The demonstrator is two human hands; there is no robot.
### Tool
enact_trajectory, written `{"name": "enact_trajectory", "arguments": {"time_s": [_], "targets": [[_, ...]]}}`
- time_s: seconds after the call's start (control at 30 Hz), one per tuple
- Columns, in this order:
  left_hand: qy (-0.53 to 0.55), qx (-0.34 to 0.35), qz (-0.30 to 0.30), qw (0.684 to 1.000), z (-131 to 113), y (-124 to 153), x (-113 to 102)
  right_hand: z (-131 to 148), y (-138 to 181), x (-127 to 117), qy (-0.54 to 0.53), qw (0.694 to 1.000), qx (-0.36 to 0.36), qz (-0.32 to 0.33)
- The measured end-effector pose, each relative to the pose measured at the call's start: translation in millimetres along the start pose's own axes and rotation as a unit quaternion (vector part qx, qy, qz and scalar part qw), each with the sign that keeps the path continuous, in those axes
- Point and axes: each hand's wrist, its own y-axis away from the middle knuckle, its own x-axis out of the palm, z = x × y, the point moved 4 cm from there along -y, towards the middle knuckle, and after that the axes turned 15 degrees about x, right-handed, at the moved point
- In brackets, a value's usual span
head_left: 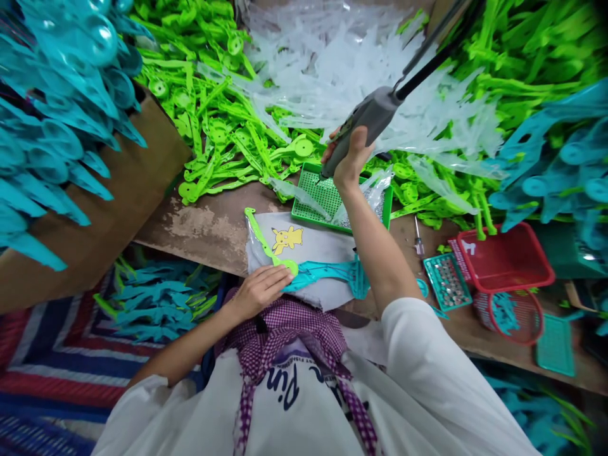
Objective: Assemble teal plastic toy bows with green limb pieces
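My right hand (350, 161) is wrapped round a grey electric screwdriver (373, 114), which hangs from a dark cable. Its tip points down over a green perforated tray (304, 209) holding many small screws and clear plastic film. Near the table's front edge, my left hand (262, 290) presses its closed fingers on the joint of a plastic part. That part joins a lime-green arm (260, 233) to a turquoise piece (325, 272). Both lie on a light cloth (311, 239) printed with a yellow cartoon figure. My left fingers hide some of the joint.
Lime-green parts (218, 136) and translucent white pieces (304, 76) are heaped behind the tray. A cardboard box (109, 215) of turquoise parts stands left. On the right are a hand screwdriver (418, 237), a teal tray (446, 282) of metal pieces and a red basket (513, 278).
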Motion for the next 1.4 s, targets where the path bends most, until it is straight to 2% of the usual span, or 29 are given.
{"name": "enact_trajectory", "arguments": {"time_s": [0.13,0.2,0.27,0.33,0.43,0.53,0.7,0.93,1.17,1.4], "targets": [[0.017,0.003,-0.015,1.000,2,3,5,27,2,-8,-0.027,0.999,-0.013,-0.012],[0.025,-0.001,-0.012,1.000,3,4,8,47,15,-10,-0.045,0.999,-0.013,-0.014],[0.028,-0.007,-0.006,1.000,3,6,12,64,42,-4,-0.057,0.998,-0.005,0.010],[0.029,-0.013,-0.001,0.999,4,7,15,72,77,11,-0.064,0.995,0.014,0.075],[0.035,-0.012,-0.004,0.999,4,7,16,62,133,43,-0.084,0.970,0.095,0.209],[0.049,-0.011,-0.015,0.999,3,7,16,41,165,65,-0.082,0.945,0.173,0.265],[0.068,-0.025,-0.020,0.997,3,6,15,24,169,75,-0.052,0.939,0.188,0.284],[0.056,-0.023,-0.024,0.998,2,5,16,3,171,76,-0.021,0.933,0.175,0.315],[0.074,-0.053,0.005,0.996,2,6,18,-25,177,79,0.011,0.918,0.109,0.382],[0.048,-0.037,0.008,0.998,2,6,15,-27,184,81,0.030,0.923,0.119,0.364]]}}
